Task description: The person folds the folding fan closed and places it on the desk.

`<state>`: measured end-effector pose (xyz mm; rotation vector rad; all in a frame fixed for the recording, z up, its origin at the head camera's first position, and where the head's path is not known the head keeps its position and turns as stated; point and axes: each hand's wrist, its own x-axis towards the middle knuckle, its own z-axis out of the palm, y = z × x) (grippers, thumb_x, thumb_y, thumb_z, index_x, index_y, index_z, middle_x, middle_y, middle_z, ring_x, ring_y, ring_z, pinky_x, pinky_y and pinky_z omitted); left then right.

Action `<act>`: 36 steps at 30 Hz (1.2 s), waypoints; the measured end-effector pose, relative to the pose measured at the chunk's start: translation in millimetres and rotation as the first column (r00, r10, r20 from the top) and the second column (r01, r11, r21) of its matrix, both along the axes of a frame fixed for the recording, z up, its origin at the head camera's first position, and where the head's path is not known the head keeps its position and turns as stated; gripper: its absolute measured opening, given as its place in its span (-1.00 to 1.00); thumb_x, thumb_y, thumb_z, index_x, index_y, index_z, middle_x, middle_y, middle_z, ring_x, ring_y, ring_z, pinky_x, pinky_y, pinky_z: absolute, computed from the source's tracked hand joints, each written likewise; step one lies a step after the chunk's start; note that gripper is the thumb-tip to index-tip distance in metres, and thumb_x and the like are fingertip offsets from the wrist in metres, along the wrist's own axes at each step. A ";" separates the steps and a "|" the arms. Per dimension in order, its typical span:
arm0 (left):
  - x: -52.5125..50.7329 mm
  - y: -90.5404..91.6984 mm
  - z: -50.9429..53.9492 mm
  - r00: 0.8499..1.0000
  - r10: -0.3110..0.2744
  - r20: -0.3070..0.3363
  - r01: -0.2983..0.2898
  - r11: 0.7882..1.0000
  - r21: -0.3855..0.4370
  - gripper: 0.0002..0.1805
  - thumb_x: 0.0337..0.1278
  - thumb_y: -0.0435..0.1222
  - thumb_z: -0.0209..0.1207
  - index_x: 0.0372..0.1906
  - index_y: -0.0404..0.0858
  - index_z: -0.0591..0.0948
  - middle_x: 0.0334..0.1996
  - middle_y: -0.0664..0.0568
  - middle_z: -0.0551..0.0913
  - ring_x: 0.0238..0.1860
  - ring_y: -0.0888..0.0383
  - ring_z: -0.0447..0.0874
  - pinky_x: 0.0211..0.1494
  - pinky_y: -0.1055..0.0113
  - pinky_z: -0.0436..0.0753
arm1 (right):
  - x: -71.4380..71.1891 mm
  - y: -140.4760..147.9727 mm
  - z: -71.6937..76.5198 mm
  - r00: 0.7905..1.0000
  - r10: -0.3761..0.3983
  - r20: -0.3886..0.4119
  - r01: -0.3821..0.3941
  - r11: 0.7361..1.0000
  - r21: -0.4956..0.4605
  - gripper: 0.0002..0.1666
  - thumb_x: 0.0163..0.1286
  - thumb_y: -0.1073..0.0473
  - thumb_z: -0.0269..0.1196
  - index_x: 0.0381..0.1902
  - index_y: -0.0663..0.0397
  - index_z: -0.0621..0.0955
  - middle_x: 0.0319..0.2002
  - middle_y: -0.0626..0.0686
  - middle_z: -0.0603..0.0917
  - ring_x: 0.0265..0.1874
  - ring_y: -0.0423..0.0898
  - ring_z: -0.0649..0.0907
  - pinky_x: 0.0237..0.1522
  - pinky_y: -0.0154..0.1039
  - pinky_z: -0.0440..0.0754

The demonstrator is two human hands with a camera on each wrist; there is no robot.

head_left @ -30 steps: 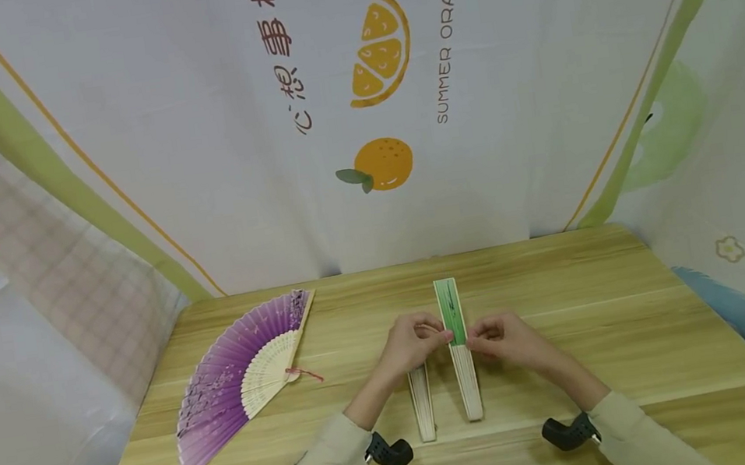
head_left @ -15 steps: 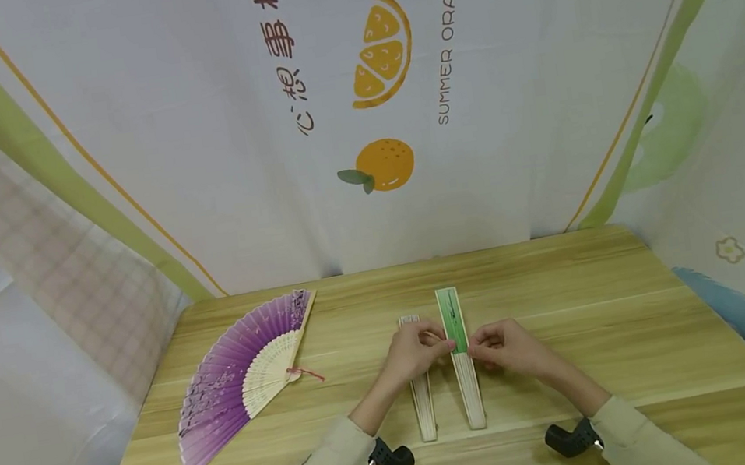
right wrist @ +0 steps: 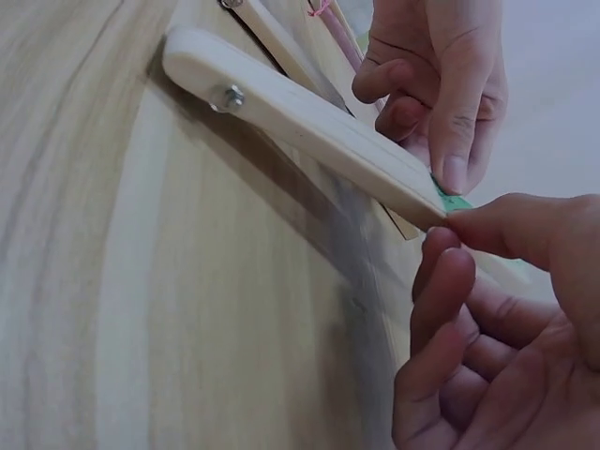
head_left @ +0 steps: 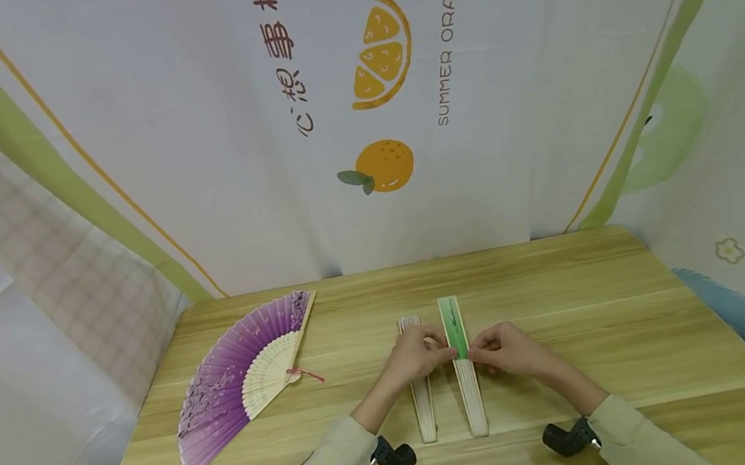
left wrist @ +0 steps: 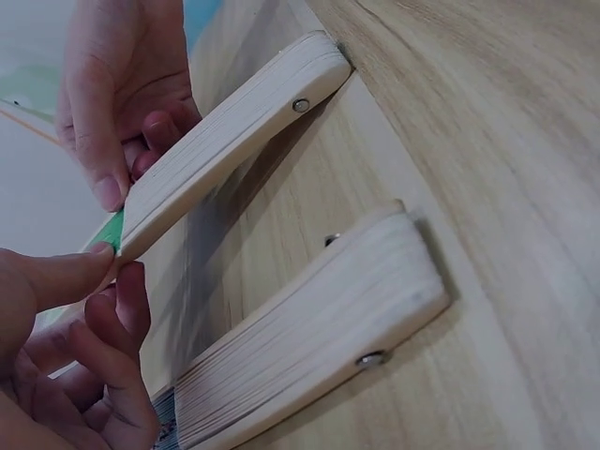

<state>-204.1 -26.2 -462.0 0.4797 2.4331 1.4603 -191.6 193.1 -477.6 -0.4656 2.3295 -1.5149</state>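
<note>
A folded folding fan with a green upper part (head_left: pixel 454 328) and pale ribs (left wrist: pixel 230 127) is between my two hands. My left hand (head_left: pixel 418 354) pinches its left edge between thumb and fingers. From the other side my right hand (head_left: pixel 509 348) pinches the right edge at about the same height. In the wrist views the green fan tilts, its rivet end close to the table; whether it touches cannot be told. Just left of it a second folded fan (head_left: pixel 424 410) lies on the table, its middle partly hidden under my left hand.
A purple fan (head_left: pixel 218 378), spread wide with a pink tassel cord (head_left: pixel 308 374), lies at the table's left. The wooden table (head_left: pixel 583 275) ends at a white cloth (head_left: pixel 501 192) with orange prints hanging behind it.
Both hands have brought the green fan a little nearer to me, lowering it toward the table. More of the second fan's far end now shows. The purple fan stays put.
</note>
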 end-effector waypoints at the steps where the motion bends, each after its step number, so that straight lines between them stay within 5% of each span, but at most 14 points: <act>1: 0.2 0.3 -0.1 1.000 0.002 0.001 -0.002 1.000 -0.012 -0.87 0.19 -0.37 0.40 -0.33 -0.35 0.67 -0.55 0.05 0.61 -0.57 0.22 0.52 -0.57 0.44 0.40 | 0.3 -0.1 0.5 1.000 0.003 0.004 -0.003 1.000 0.005 -0.80 0.49 0.27 0.26 -0.32 0.30 0.70 -0.47 0.08 0.67 -0.53 -0.17 0.55 -0.49 -0.35 0.51; 13: 2.8 2.6 -2.0 0.999 -0.002 0.034 0.003 0.999 -0.032 -0.86 0.20 -0.40 0.38 -0.43 -0.34 0.66 -0.59 -0.14 0.67 -0.67 0.31 0.38 -0.62 0.47 0.31 | 0.3 -0.7 0.9 1.000 0.019 0.019 -0.020 0.999 0.045 -0.79 0.48 0.29 0.25 -0.37 0.27 0.71 -0.52 0.06 0.64 -0.56 -0.16 0.52 -0.54 -0.37 0.49; 21: 2.2 3.0 -4.3 0.999 0.031 0.012 -0.030 0.995 -0.097 -0.83 0.08 -0.34 0.49 -0.41 -0.28 0.68 -0.66 0.09 0.61 -0.64 0.29 0.45 -0.60 0.43 0.36 | -2.2 2.3 -4.6 0.997 0.068 -0.035 -0.067 0.997 0.045 -0.82 0.47 0.31 0.26 -0.36 0.27 0.70 -0.50 0.06 0.66 -0.57 -0.18 0.53 -0.53 -0.39 0.49; 36: 5.9 3.7 -3.0 0.998 0.045 -0.048 -0.050 0.993 -0.105 -0.76 -0.01 -0.36 0.53 -0.36 -0.37 0.68 -0.59 0.09 0.65 -0.60 0.27 0.55 -0.56 0.39 0.49 | 0.3 -1.3 0.1 0.995 0.060 -0.085 -0.050 0.993 0.111 -0.86 0.39 0.33 0.33 -0.39 0.29 0.68 -0.56 0.04 0.64 -0.60 -0.14 0.54 -0.59 -0.38 0.47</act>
